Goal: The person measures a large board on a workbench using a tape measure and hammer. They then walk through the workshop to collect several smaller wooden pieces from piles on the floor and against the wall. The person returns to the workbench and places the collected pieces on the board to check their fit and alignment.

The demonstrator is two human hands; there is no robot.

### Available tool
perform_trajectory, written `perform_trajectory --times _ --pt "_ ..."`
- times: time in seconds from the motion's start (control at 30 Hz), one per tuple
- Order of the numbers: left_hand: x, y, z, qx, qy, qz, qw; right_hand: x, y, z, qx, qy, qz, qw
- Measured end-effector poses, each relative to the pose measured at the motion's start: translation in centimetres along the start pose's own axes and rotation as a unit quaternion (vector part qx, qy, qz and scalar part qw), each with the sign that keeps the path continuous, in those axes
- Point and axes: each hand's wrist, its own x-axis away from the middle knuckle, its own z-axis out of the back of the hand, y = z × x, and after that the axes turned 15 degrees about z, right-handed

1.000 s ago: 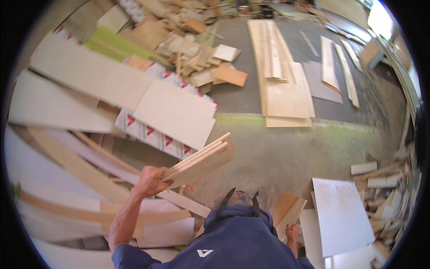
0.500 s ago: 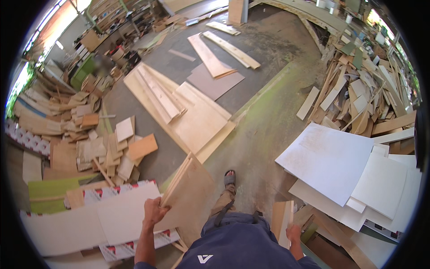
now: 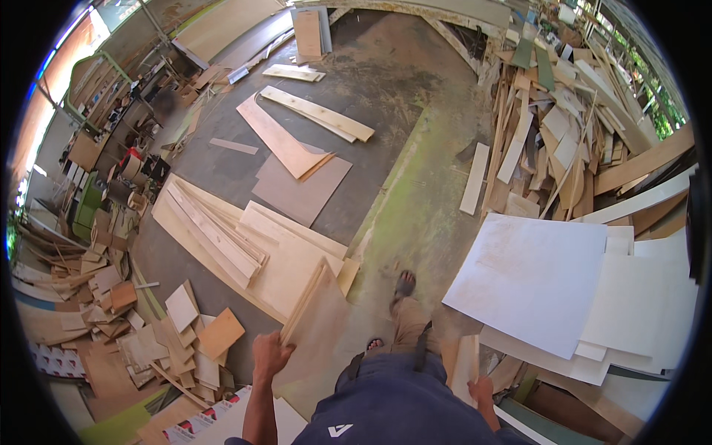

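My left hand [image 3: 273,354] is closed round the edge of some thin plywood panels [image 3: 319,330], which hang upright at my left side. Their edges lie together, so I cannot tell exactly how many there are. On the other side, my right hand [image 3: 482,389] grips a narrower wooden board [image 3: 466,363] by its edge, close to my right hip. My body hides part of that board. Beyond the left panels lies a pale plywood sheet [image 3: 278,278] on the floor, with long planks [image 3: 211,230] resting on it.
At right, near my right hand, white panels [image 3: 530,282] lie stacked. A tall heap of wood offcuts [image 3: 556,141] stands behind them. Scrap pieces [image 3: 174,337] are piled at left. Ahead are a brown sheet [image 3: 304,189] and loose planks [image 3: 315,111] on the floor.
I have stepped forward, with a second foot now showing. The view has swung right, so the floor boards sit farther left. Both hands keep their hold on the boards.
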Motion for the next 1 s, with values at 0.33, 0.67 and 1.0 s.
perform_trajectory --times 0.33,0.67,1.0 --pt "-29.6 20.3 5.6 -0.065 -0.009 -0.069 0.995 -27.1 -14.1 13.9 -0.143 0.069 0.004 0.987" --pt "-61.6 43.6 7.6 -0.03 -0.013 -0.132 0.991 -57.3 -22.8 28.5 -0.121 0.134 0.009 0.983" --pt "-93.4 72.6 6.2 -0.093 -0.061 -0.268 0.957 -77.3 -34.4 42.6 -0.143 0.264 -0.156 0.941"
